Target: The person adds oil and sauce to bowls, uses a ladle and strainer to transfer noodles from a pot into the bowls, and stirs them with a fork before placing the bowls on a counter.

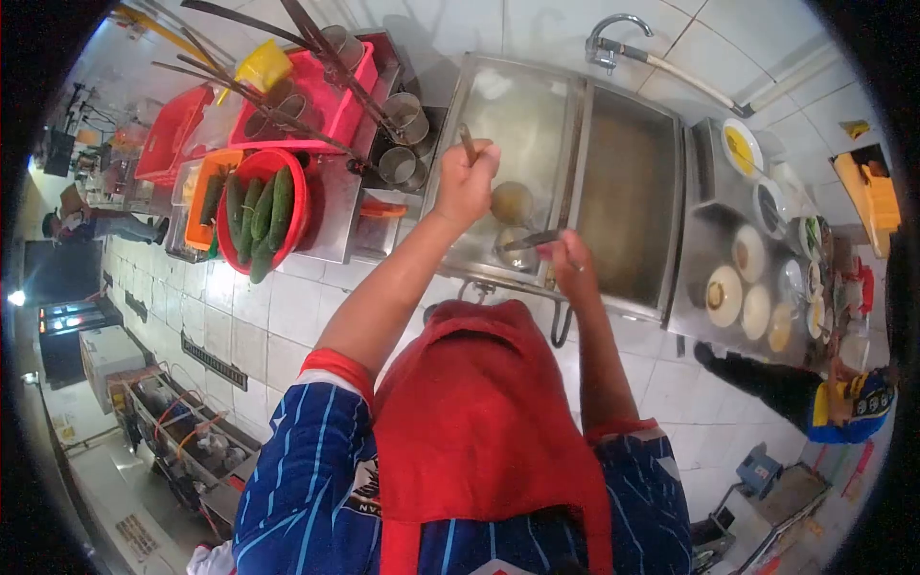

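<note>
My left hand [468, 184] is closed around a brown stick-like handle [467, 142] above the left basin [517, 115], which holds cloudy, steaming liquid. Just right of that hand, a round strainer-like bowl [512, 203] sits at the liquid; whether it joins this handle cannot be told. My right hand [573, 264], at the basin's near right edge, grips a dark-handled ladle [532, 241]. Its handle points left, over a second round bowl shape [517, 253]. Glare and steam blur both bowls.
A basin of brownish liquid [628, 192] adjoins on the right, beneath a tap [606, 48]. Several bowls [724, 295] stand on the right counter, near another person [848, 407]. At left are a red tub of cucumbers [259, 216], metal strainer baskets [402, 168] and a pink crate [331, 105].
</note>
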The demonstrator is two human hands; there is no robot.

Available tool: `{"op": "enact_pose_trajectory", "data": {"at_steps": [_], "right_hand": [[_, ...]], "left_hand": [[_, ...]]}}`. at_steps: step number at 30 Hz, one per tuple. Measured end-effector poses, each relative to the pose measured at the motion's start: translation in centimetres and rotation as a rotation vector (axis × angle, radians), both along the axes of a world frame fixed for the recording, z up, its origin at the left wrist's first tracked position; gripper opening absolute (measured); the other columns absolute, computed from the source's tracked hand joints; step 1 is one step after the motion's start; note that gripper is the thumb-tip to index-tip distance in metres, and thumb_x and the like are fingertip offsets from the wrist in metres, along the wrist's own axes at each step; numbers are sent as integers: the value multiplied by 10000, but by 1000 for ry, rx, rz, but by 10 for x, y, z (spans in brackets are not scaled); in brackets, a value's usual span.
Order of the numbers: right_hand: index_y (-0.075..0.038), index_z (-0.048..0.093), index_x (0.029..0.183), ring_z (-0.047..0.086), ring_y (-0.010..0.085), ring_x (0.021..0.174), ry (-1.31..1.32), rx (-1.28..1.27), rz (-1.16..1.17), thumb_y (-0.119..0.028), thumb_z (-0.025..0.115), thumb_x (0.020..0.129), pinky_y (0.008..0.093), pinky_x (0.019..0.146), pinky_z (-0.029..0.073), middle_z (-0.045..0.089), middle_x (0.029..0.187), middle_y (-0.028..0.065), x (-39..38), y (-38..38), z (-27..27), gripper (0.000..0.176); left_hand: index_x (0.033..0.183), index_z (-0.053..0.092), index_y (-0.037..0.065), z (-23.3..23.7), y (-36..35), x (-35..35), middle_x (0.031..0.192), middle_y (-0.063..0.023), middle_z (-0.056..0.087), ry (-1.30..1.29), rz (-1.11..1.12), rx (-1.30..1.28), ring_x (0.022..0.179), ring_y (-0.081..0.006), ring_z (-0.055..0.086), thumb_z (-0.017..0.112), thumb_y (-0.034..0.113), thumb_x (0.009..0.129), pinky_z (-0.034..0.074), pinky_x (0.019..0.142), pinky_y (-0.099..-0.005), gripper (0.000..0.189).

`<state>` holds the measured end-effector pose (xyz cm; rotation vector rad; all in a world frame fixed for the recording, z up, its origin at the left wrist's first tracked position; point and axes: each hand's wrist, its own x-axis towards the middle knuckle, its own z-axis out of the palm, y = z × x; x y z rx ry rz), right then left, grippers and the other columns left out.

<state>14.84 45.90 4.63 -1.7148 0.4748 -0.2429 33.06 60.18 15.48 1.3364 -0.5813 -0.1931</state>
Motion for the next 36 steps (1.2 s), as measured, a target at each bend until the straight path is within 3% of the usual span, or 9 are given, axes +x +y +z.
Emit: {"op": "enact_pose_trajectory", "data": {"at_steps": [3, 7, 9, 15, 27, 34, 36], "right_hand": [[13, 529, 953, 696, 212, 823, -52, 117, -207, -141, 418, 992, 317, 728, 536, 705, 881, 193, 1, 5, 3, 194], [14, 528, 954, 692, 226, 828, -109, 202, -118, -147, 417, 987, 310, 734, 531, 701, 918, 223, -13, 6, -34, 198], [10, 514, 984, 688, 228, 827, -142, 437, -334, -141, 431, 985, 294, 706, 521, 695, 962, 242, -20, 0, -34, 173], [-1, 481, 1051, 679, 243, 829, -129, 793, -495, -171, 418, 984, 298, 738, 498, 680, 1027, 266, -42, -13, -40, 193], [-22, 500, 1036, 663, 251, 848, -144, 1072, -527, -185, 425, 991, 311, 736, 490, 674, 1032, 263, -54, -31, -42, 185], [-22, 499, 1038, 663, 245, 858, -98, 1049, -507, -180, 409, 1000, 313, 729, 488, 680, 1039, 252, -55, -40, -37, 186], [-23, 503, 1036, 666, 235, 855, -127, 1032, -487, -183, 402, 1004, 301, 729, 484, 688, 1018, 242, -55, -42, -37, 192]], "left_hand": [[606, 349, 76, 0, 2, 2, 593, 44, 335, -30, -47, 23, 563, -65, 301, 505, 114, 919, 226, 514, -272, 352], [597, 353, 71, 13, 2, -3, 584, 38, 339, -40, -73, 37, 561, -71, 306, 505, 118, 917, 229, 514, -276, 357], [597, 350, 72, 16, 2, -2, 582, 34, 344, -27, -102, 12, 560, -75, 310, 510, 122, 914, 232, 514, -277, 359], [609, 373, 56, 36, 3, -6, 579, 40, 370, -147, -105, 46, 560, -71, 324, 536, 119, 907, 264, 507, -277, 346], [617, 345, 65, 55, -11, -17, 576, 21, 336, -130, -41, -69, 544, -85, 310, 554, 172, 908, 234, 504, -283, 374], [623, 290, 94, 52, -21, -17, 575, 22, 311, -128, -98, -140, 534, -96, 283, 566, 195, 897, 208, 506, -296, 401], [621, 274, 101, 59, -26, -22, 573, 16, 311, -108, 10, -108, 531, -97, 281, 570, 191, 889, 201, 505, -298, 409]]}}
